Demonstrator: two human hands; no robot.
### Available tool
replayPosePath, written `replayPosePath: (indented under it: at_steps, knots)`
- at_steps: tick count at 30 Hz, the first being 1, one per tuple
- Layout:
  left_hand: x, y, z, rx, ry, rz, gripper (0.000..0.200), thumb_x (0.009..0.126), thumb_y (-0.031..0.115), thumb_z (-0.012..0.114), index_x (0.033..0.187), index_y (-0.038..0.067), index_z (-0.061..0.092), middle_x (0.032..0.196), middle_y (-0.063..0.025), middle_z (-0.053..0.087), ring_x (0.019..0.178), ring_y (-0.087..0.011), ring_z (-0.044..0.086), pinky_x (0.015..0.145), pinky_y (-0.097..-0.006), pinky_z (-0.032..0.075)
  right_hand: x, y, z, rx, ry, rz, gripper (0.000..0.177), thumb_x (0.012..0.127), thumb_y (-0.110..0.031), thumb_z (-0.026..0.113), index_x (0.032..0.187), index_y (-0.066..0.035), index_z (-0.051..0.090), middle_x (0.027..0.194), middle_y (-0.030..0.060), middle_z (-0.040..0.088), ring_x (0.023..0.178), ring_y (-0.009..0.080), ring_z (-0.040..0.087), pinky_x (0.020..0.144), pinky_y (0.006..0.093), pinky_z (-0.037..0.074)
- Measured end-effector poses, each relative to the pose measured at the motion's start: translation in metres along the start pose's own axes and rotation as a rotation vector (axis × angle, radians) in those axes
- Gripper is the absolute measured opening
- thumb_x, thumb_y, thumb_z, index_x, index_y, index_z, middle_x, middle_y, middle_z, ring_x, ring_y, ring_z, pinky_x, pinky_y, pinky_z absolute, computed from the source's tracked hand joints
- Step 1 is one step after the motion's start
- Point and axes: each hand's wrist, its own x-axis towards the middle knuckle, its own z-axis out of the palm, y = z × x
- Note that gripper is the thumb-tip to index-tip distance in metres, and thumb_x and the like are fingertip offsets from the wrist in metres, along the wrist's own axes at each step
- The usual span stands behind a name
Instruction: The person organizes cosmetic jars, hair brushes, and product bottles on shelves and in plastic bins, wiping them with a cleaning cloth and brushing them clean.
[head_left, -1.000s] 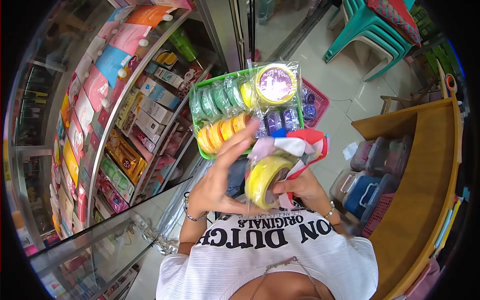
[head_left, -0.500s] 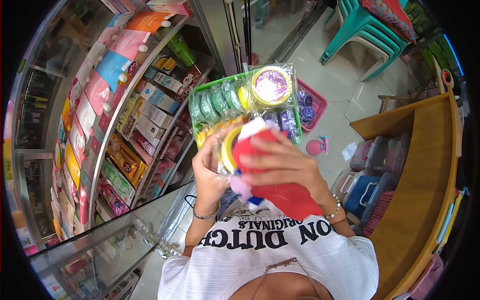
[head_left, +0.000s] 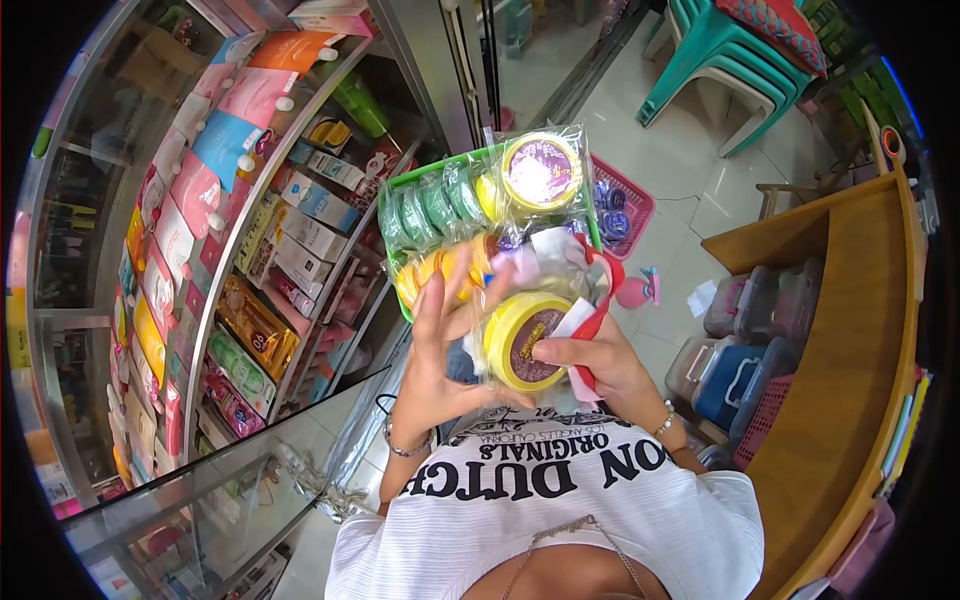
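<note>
A round yellow tub (head_left: 525, 342) with a dark printed lid, in clear plastic, is gripped in my right hand (head_left: 605, 365), its thumb pressed on the lid. The same hand holds a red and white cloth (head_left: 598, 300) against the tub's far side. My left hand (head_left: 425, 350) is open on the tub's left, fingers spread and blurred, its thumb close to the near rim. Just beyond both hands is a green basket (head_left: 398, 180) of wrapped round tubs: green tubs (head_left: 440, 205), yellow ones (head_left: 440, 275), and a large yellow-rimmed tub (head_left: 541, 170) on top.
A pink basket (head_left: 630, 215) with blue-lidded items adjoins the green one. Glass shelves (head_left: 290, 230) of packaged goods rise on the left. A wooden counter (head_left: 850, 400) with plastic bins (head_left: 735, 390) below stands right. Stacked green stools (head_left: 730, 60) and a pink spray bottle (head_left: 637, 290) are on the floor.
My left hand has let go of the tub and spread its fingers. My right hand, earlier laying the cloth over the tub, now holds tub and cloth together, with the lid turned up.
</note>
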Motion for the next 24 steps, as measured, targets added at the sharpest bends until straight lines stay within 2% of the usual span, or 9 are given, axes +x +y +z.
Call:
replayPosePath:
  at_steps: [2,5,6,9,12,16,19,22,24]
  knots:
    - [0.003,0.008,-0.004,0.039,0.038,0.095,0.087,0.055,0.028,0.082,0.126,0.002,0.038,0.116,-0.0151,0.054,0.119,-0.032,0.041,0.097,-0.041,0.029,-0.004,0.006,-0.013,-0.204,-0.018,-0.071,0.059,0.072,-0.008,0.07,0.121,0.0,0.039,0.106,0.0087,0.056,0.095,0.0187,0.057,0.082,0.0296,0.046]
    - [0.006,0.028,-0.027,0.53,-0.487,-0.013,0.093,0.053,0.017,0.083,0.13,0.0,0.034,0.121,-0.0188,0.049,0.113,-0.026,0.048,0.096,-0.0374,0.035,-0.011,0.007,-0.018,-0.345,0.025,-0.148,0.056,0.07,-0.009,0.072,0.118,0.001,0.043,0.102,0.0083,0.058,0.091,0.0174,0.058,0.079,0.0277,0.047]
    - [0.003,0.029,-0.025,0.524,-0.492,-0.021,0.093,0.053,0.017,0.083,0.13,0.0,0.034,0.121,-0.0188,0.049,0.113,-0.026,0.048,0.096,-0.0374,0.035,-0.014,0.005,-0.017,-0.395,0.073,-0.2,0.053,0.071,-0.009,0.072,0.115,0.001,0.045,0.098,0.0082,0.06,0.088,0.0163,0.058,0.078,0.0268,0.047]
    - [-0.011,0.03,-0.014,-0.006,-0.42,-0.52,0.068,0.061,0.008,0.078,0.12,-0.002,0.045,0.109,-0.0146,0.058,0.097,-0.0182,0.057,0.088,-0.0311,0.042,-0.021,-0.007,-0.022,-0.653,0.141,-0.269,0.044,0.072,-0.011,0.07,0.109,0.002,0.05,0.09,0.0083,0.062,0.081,0.0142,0.059,0.074,0.0253,0.046]
    - [-0.019,0.007,0.002,-0.102,-0.408,-0.599,0.057,0.066,0.005,0.075,0.115,-0.002,0.048,0.101,-0.0115,0.061,0.089,-0.0146,0.059,0.082,-0.0265,0.046,-0.033,-0.016,-0.035,-1.062,0.171,-0.292,0.035,0.074,-0.012,0.068,0.103,0.002,0.054,0.081,0.0087,0.064,0.073,0.0122,0.059,0.07,0.0242,0.046]
    - [-0.026,-0.019,0.021,-0.143,-0.455,-0.669,0.043,0.072,0.003,0.069,0.11,-0.002,0.05,0.091,-0.0086,0.063,0.083,-0.013,0.06,0.076,-0.0236,0.048,-0.047,-0.023,-0.063,-1.218,0.355,-0.148,0.033,0.077,-0.015,0.066,0.104,0.0,0.057,0.074,0.0088,0.063,0.067,0.0106,0.058,0.065,0.0242,0.045]
    - [-0.034,-0.034,0.027,-0.113,-0.529,-0.727,0.04,0.074,0.003,0.068,0.109,-0.002,0.05,0.09,-0.0085,0.062,0.083,-0.0137,0.06,0.074,-0.0237,0.049,-0.057,-0.022,-0.093,-1.066,0.571,0.164,0.037,0.077,-0.018,0.066,0.111,-0.005,0.056,0.076,0.0084,0.063,0.067,0.0118,0.058,0.065,0.025,0.045]
    - [-0.038,-0.039,0.032,-0.048,-0.618,-0.802,0.041,0.074,0.005,0.068,0.11,-0.001,0.049,0.094,-0.0098,0.06,0.084,-0.0149,0.061,0.074,-0.0243,0.049,-0.071,-0.011,-0.116,-0.962,0.463,0.307,0.04,0.076,-0.018,0.067,0.111,-0.003,0.055,0.079,0.0073,0.063,0.069,0.0109,0.057,0.067,0.0247,0.045]
    - [-0.037,-0.036,0.037,0.224,-0.611,-0.616,0.044,0.074,0.007,0.068,0.113,0.0,0.049,0.099,-0.0119,0.057,0.087,-0.0168,0.061,0.074,-0.0257,0.05,-0.076,0.001,-0.124,-0.909,0.408,0.376,0.041,0.076,-0.018,0.068,0.112,-0.003,0.055,0.081,0.0067,0.063,0.07,0.0105,0.056,0.068,0.0245,0.045]
